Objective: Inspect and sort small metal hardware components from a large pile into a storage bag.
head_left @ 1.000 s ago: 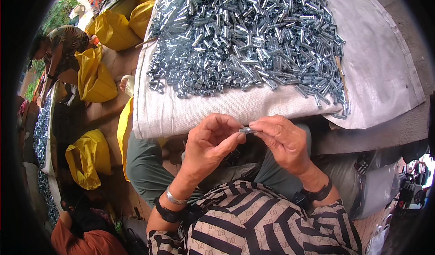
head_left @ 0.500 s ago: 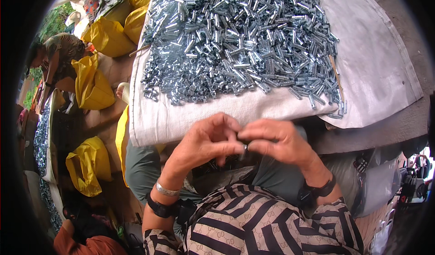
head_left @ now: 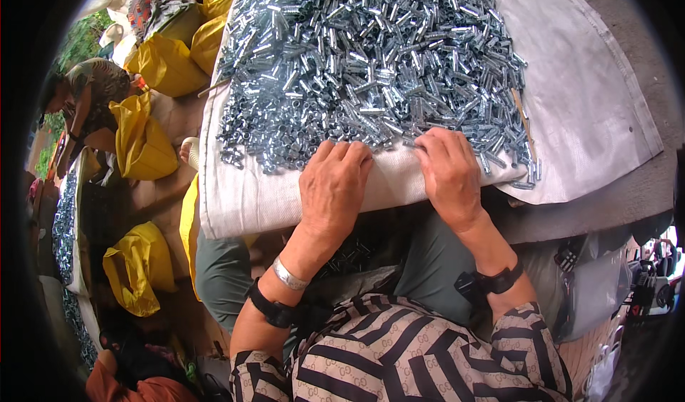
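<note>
Shiny metal sleeves (head_left: 428, 66), long and slotted, lie heaped on a white woven sheet (head_left: 264, 205) in front of me. Small, short metal rings (head_left: 285, 141) gather along the heap's near left side. My left hand (head_left: 330, 188) rests at the near edge by these rings, fingers curled down and thumb pressed in; whatever it may hold is hidden. To its right, my right hand (head_left: 449, 177) has its fingers pinched together at the heap's edge, with a sleeve at the fingertips. Between my legs, dark metal pieces (head_left: 349, 252) lie in shadow.
Several yellow bags (head_left: 143, 138) stand on the floor to the left. Beyond them a person (head_left: 93, 95) bends over another strip of metal pieces (head_left: 64, 223). A thin stick (head_left: 523, 123) lies at the heap's right edge. Another person's orange sleeve (head_left: 143, 389) shows at lower left.
Both hands have moved forward and apart, from together above my lap to the near edge of the heap. The small metal piece between their fingertips is no longer visible.
</note>
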`<state>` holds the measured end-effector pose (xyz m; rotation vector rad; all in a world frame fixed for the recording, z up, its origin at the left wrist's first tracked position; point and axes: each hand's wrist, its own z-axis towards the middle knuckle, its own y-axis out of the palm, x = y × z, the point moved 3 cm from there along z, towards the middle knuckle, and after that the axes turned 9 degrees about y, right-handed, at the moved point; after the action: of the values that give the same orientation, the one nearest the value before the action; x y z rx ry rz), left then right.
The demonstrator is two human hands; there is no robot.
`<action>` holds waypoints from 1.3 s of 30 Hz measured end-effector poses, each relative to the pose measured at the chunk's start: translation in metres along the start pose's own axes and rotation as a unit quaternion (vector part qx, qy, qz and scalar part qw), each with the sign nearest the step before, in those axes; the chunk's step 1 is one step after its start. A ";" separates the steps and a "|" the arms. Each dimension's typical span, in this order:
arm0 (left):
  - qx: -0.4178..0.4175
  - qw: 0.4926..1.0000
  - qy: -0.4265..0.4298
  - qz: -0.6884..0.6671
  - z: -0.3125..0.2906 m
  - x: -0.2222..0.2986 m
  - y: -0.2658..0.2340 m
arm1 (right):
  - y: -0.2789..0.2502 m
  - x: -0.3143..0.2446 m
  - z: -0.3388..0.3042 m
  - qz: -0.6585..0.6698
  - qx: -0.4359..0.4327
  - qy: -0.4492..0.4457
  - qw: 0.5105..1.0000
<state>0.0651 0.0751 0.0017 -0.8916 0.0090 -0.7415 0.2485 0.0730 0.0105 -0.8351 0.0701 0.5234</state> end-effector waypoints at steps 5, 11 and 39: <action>0.054 0.996 0.013 -0.068 -0.011 -0.005 -0.004 | -0.012 -0.011 -0.007 0.206 -0.127 0.131 0.961; -0.050 0.873 -0.185 -0.448 -0.039 -0.001 -0.020 | -0.022 -0.031 -0.018 0.428 -0.165 0.223 0.860; 0.028 0.775 -0.255 -0.578 -0.065 0.016 -0.036 | -0.011 -0.050 -0.039 0.523 -0.154 0.176 0.820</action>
<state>0.0365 0.0057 -0.0104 -0.9727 -1.1399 -1.5958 0.2156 0.0177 0.0046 -1.1749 0.8466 1.4379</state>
